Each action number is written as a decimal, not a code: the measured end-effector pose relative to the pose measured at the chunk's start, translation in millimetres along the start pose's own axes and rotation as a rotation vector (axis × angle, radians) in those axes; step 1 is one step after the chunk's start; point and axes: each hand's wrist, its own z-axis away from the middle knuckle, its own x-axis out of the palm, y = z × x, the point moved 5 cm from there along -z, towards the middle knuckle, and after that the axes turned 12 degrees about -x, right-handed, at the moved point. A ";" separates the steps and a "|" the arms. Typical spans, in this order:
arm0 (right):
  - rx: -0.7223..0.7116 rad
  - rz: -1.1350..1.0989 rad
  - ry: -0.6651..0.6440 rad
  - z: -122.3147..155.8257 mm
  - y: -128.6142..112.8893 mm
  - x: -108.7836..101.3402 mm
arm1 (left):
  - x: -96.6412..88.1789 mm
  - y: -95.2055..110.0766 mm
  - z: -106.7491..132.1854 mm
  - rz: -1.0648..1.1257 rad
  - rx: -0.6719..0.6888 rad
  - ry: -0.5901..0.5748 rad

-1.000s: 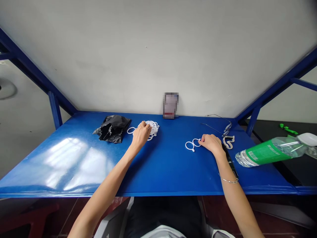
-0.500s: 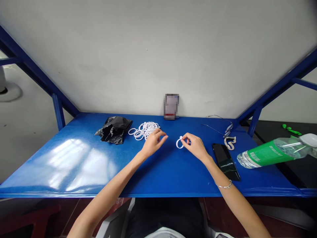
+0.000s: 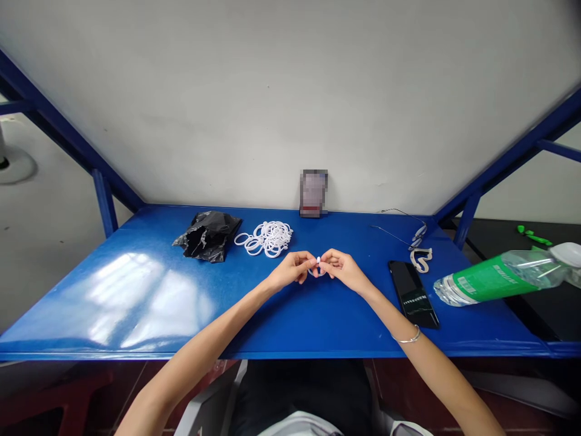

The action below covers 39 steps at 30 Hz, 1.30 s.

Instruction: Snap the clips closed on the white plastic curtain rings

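Note:
A small white ring [image 3: 318, 260] with a little knob on it is pinched between my two hands, above the middle of the blue table. My left hand [image 3: 293, 268] closes its thumb and fingertips on the ring's left side. From the other side, my right hand [image 3: 345, 270] grips it the same way. Fingers cover much of the ring. Just beyond my left hand lies a loose pile of similar white rings [image 3: 271, 238], partly overlapping.
A crumpled black plastic bag [image 3: 211, 235] lies left of the pile. A blurred upright phone-like object [image 3: 313, 194] leans on the wall. To the right are a black phone [image 3: 413, 293], glasses [image 3: 417, 236], a white strap-like item [image 3: 422, 260] and a green-labelled bottle [image 3: 499, 281].
My left hand has come right and nearer me, away from the pile, and now grips the ring. My right hand has carried the ring a little left to meet it.

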 end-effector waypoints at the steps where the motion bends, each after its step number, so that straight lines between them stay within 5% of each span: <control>1: 0.034 -0.069 -0.042 0.5 0.3 2.5 | 1.9 0.0 0.1 0.035 -0.013 -0.027; 6: 0.106 -0.303 -0.150 3.7 0.2 13.6 | 8.3 -2.5 0.5 0.174 -0.058 -0.140; 27: -0.020 -0.776 0.010 1.7 -0.1 19.1 | 12.0 11.0 8.2 0.316 0.114 -0.293; 34: -0.003 -0.345 0.033 0.6 -5.5 -1.7 | -2.6 21.4 11.7 -0.024 0.140 -0.117; 39: 0.044 0.014 0.213 -1.1 -2.7 -44.0 | -37.9 37.8 17.8 -0.523 0.318 0.355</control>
